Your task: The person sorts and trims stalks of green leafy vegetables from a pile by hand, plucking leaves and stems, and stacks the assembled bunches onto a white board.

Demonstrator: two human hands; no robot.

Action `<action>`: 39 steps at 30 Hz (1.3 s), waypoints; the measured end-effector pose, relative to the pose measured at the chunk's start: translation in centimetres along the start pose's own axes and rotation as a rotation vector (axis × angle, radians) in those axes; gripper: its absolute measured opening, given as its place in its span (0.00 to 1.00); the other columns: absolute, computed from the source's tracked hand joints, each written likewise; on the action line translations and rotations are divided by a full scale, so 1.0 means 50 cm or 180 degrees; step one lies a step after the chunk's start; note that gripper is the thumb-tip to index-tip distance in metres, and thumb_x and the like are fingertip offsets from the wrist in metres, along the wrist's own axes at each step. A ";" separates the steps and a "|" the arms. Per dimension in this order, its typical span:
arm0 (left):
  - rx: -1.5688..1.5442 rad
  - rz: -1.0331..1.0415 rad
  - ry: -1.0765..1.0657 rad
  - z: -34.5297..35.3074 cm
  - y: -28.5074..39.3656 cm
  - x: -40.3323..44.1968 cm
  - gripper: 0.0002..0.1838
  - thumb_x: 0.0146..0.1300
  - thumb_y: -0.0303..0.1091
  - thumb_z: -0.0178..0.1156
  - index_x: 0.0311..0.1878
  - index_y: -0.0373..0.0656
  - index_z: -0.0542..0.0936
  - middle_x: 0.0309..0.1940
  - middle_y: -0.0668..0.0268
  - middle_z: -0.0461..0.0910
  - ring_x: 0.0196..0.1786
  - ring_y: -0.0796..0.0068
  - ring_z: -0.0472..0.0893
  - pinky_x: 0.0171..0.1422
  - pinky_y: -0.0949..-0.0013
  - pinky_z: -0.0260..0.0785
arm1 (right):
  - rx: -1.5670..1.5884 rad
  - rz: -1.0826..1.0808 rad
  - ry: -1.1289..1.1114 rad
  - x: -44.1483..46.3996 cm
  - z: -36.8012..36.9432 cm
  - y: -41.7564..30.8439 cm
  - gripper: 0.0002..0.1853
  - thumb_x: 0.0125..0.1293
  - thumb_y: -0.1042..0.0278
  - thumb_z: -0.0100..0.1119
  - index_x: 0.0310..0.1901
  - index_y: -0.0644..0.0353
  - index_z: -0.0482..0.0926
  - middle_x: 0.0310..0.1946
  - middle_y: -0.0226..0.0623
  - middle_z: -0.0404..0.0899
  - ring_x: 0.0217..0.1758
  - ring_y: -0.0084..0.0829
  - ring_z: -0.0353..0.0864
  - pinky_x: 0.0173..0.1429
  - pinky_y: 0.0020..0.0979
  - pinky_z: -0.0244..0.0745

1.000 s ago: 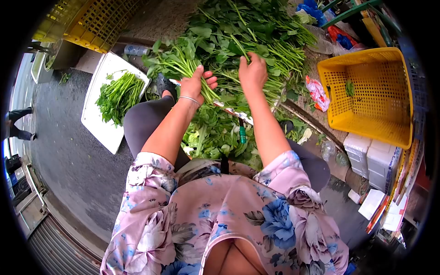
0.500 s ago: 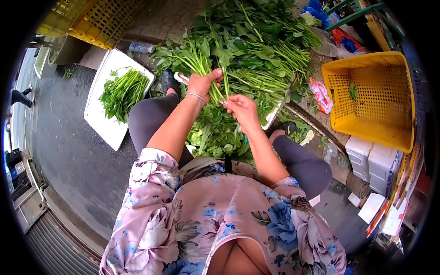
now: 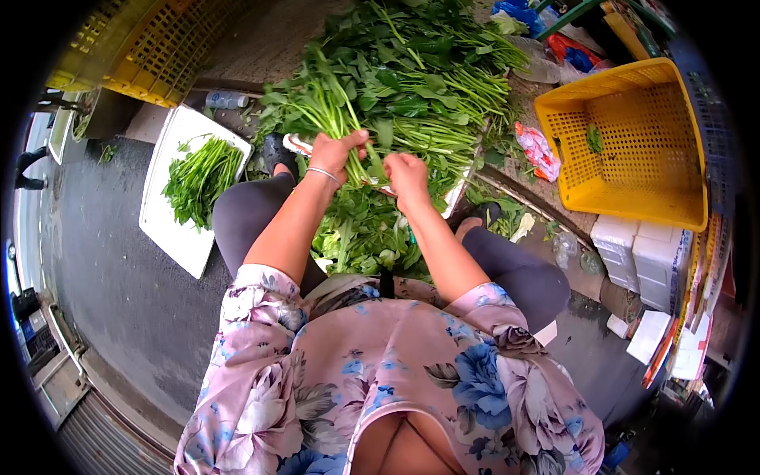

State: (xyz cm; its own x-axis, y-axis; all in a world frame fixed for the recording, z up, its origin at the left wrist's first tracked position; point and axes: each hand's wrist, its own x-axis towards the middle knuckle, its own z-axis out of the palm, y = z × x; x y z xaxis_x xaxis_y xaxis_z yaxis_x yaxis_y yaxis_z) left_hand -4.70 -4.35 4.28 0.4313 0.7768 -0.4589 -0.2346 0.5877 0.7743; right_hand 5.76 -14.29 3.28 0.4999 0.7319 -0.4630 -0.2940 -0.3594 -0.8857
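My left hand (image 3: 336, 156) is closed around a bunch of long-stemmed leafy greens (image 3: 332, 111), leaves pointing away from me and stem ends toward me. Just right of the stem ends, my right hand (image 3: 407, 176) has its fingers curled together; what lies in them, if anything, is hidden. Beyond both hands spreads a big heap of the same greens (image 3: 427, 79). Loose leaves (image 3: 360, 229) lie below the hands, between my knees.
To the left, a white foam lid (image 3: 170, 233) carries a smaller pile of greens (image 3: 204, 180). A yellow crate (image 3: 633, 178) with one leaf inside stands at right, near white foam boxes (image 3: 657, 261). More yellow crates (image 3: 150, 55) and a plastic bottle (image 3: 226, 100) are at upper left.
My right hand has come away from the stem ends to the right, its fingers now curled in. My left hand keeps its hold on the bunch. The whole view has shifted slightly.
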 end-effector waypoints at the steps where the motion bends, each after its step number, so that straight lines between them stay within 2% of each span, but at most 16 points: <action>1: 0.0013 0.0208 0.0032 -0.003 0.002 0.000 0.06 0.51 0.25 0.62 0.31 0.35 0.76 0.23 0.61 0.77 0.21 0.77 0.74 0.23 0.76 0.67 | -0.0308 -0.0004 0.0185 0.002 -0.007 0.013 0.12 0.56 0.61 0.59 0.24 0.63 0.76 0.14 0.23 0.65 0.14 0.16 0.58 0.17 0.22 0.51; 3: 0.0060 0.0260 0.0508 -0.009 0.021 0.006 0.05 0.50 0.23 0.62 0.29 0.35 0.75 0.23 0.62 0.77 0.21 0.74 0.74 0.24 0.74 0.66 | -0.0788 0.0161 -0.0015 -0.014 -0.034 0.024 0.14 0.53 0.59 0.60 0.25 0.64 0.77 0.13 0.26 0.68 0.15 0.19 0.64 0.19 0.20 0.56; 5: 0.0024 0.0703 0.0415 -0.018 0.019 0.014 0.05 0.50 0.22 0.61 0.29 0.35 0.74 0.23 0.62 0.77 0.22 0.73 0.75 0.24 0.74 0.66 | -0.1746 0.0923 -0.1472 -0.026 -0.062 0.010 0.17 0.53 0.54 0.61 0.25 0.63 0.78 0.15 0.31 0.73 0.20 0.25 0.73 0.26 0.22 0.67; 6: 0.0028 0.0887 0.0447 -0.017 0.018 0.015 0.06 0.51 0.21 0.60 0.31 0.36 0.74 0.23 0.62 0.76 0.24 0.73 0.76 0.25 0.74 0.66 | -0.3147 0.0550 -0.1052 -0.025 -0.069 -0.038 0.19 0.54 0.49 0.59 0.31 0.61 0.79 0.24 0.39 0.78 0.30 0.30 0.78 0.39 0.28 0.73; 7: -0.0120 0.0942 0.0387 -0.012 0.021 0.009 0.08 0.52 0.21 0.59 0.36 0.36 0.73 0.24 0.63 0.76 0.26 0.72 0.77 0.25 0.73 0.68 | -0.2930 0.0289 -0.0325 -0.027 -0.078 -0.083 0.20 0.57 0.48 0.55 0.38 0.59 0.78 0.33 0.42 0.79 0.36 0.33 0.78 0.48 0.33 0.71; 8: -0.0244 0.0799 0.0382 -0.006 0.028 0.000 0.08 0.52 0.21 0.58 0.37 0.37 0.72 0.26 0.63 0.75 0.27 0.72 0.76 0.27 0.72 0.69 | -0.2761 -0.0513 0.0257 0.024 -0.113 -0.068 0.19 0.62 0.53 0.48 0.42 0.60 0.76 0.33 0.41 0.78 0.31 0.33 0.77 0.40 0.35 0.72; 10: -0.0344 0.0683 0.0369 0.000 0.031 -0.003 0.09 0.53 0.20 0.57 0.38 0.37 0.72 0.27 0.63 0.74 0.27 0.71 0.76 0.28 0.71 0.71 | -0.3472 -0.2217 0.1754 0.096 -0.156 -0.121 0.16 0.63 0.62 0.46 0.51 0.56 0.71 0.49 0.38 0.70 0.42 0.38 0.75 0.45 0.37 0.71; 11: -0.0664 0.0550 0.0332 -0.001 0.024 0.003 0.08 0.54 0.20 0.55 0.38 0.37 0.71 0.28 0.63 0.73 0.28 0.71 0.76 0.30 0.70 0.73 | -0.3735 -0.2432 0.2151 0.122 -0.165 -0.154 0.16 0.62 0.64 0.46 0.51 0.54 0.71 0.51 0.41 0.69 0.48 0.40 0.71 0.48 0.37 0.70; 13: -0.0996 0.0244 0.0281 0.001 0.013 0.005 0.08 0.56 0.19 0.52 0.39 0.37 0.70 0.28 0.63 0.72 0.29 0.72 0.74 0.32 0.69 0.75 | -0.3831 -0.2576 0.2411 0.163 -0.187 -0.174 0.13 0.61 0.64 0.49 0.46 0.55 0.75 0.46 0.41 0.71 0.48 0.42 0.70 0.48 0.36 0.69; 15: -0.1157 -0.0017 0.0368 0.011 0.004 0.009 0.08 0.57 0.22 0.51 0.41 0.38 0.71 0.27 0.64 0.72 0.28 0.71 0.75 0.32 0.69 0.74 | -0.4502 -0.1678 0.1634 0.178 -0.196 -0.195 0.11 0.59 0.65 0.51 0.41 0.55 0.78 0.40 0.40 0.74 0.46 0.41 0.70 0.47 0.37 0.69; 19: -0.0895 -0.0395 0.0034 0.029 -0.002 0.005 0.08 0.58 0.28 0.55 0.37 0.33 0.74 0.29 0.62 0.77 0.28 0.72 0.77 0.33 0.71 0.74 | -0.3851 -0.2055 0.1518 0.061 -0.150 -0.189 0.10 0.57 0.65 0.54 0.39 0.55 0.80 0.35 0.40 0.74 0.36 0.37 0.74 0.43 0.37 0.70; 21: -0.0821 -0.0595 -0.0078 0.041 -0.011 -0.005 0.09 0.57 0.29 0.57 0.38 0.33 0.75 0.31 0.62 0.78 0.29 0.74 0.77 0.32 0.72 0.74 | -0.2960 -0.0980 0.1222 0.026 -0.128 -0.142 0.11 0.55 0.63 0.58 0.38 0.57 0.80 0.31 0.38 0.75 0.29 0.33 0.75 0.38 0.33 0.70; 25: -0.0418 -0.0598 -0.0192 0.058 -0.034 -0.018 0.10 0.55 0.29 0.60 0.39 0.33 0.76 0.32 0.62 0.78 0.31 0.71 0.78 0.33 0.70 0.74 | -0.1787 -0.1681 0.0883 -0.035 -0.084 -0.047 0.11 0.50 0.67 0.63 0.35 0.61 0.80 0.25 0.35 0.77 0.26 0.29 0.77 0.32 0.28 0.70; 34: 0.0094 -0.0594 -0.0278 0.070 -0.074 0.001 0.08 0.52 0.25 0.61 0.35 0.34 0.75 0.28 0.61 0.77 0.31 0.68 0.79 0.31 0.64 0.74 | -0.2147 -0.1813 0.0608 -0.037 -0.093 0.000 0.10 0.54 0.65 0.59 0.37 0.59 0.80 0.30 0.37 0.76 0.31 0.35 0.76 0.36 0.31 0.70; 37: -0.0170 -0.0681 -0.0274 0.076 -0.085 0.007 0.07 0.53 0.24 0.60 0.35 0.33 0.74 0.29 0.58 0.78 0.31 0.65 0.80 0.32 0.61 0.75 | -0.1875 -0.2032 0.1464 -0.043 -0.118 -0.013 0.11 0.58 0.62 0.56 0.36 0.60 0.79 0.29 0.36 0.75 0.31 0.34 0.75 0.35 0.30 0.70; 39: -0.0151 -0.0736 -0.0240 0.081 -0.088 0.004 0.08 0.53 0.23 0.59 0.36 0.32 0.73 0.30 0.56 0.78 0.32 0.63 0.80 0.33 0.59 0.76 | -0.1897 -0.1587 0.1810 -0.030 -0.145 -0.019 0.12 0.60 0.59 0.54 0.34 0.60 0.78 0.29 0.36 0.75 0.31 0.33 0.75 0.35 0.30 0.69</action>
State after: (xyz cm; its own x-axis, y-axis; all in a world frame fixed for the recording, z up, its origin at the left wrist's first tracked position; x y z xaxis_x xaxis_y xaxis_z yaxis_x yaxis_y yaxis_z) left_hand -0.04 -7.70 2.57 0.5417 0.6023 -0.5863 -0.1620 0.7593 0.6303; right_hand 11.19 -19.24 4.56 0.8217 0.5463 0.1625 0.4430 -0.4327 -0.7851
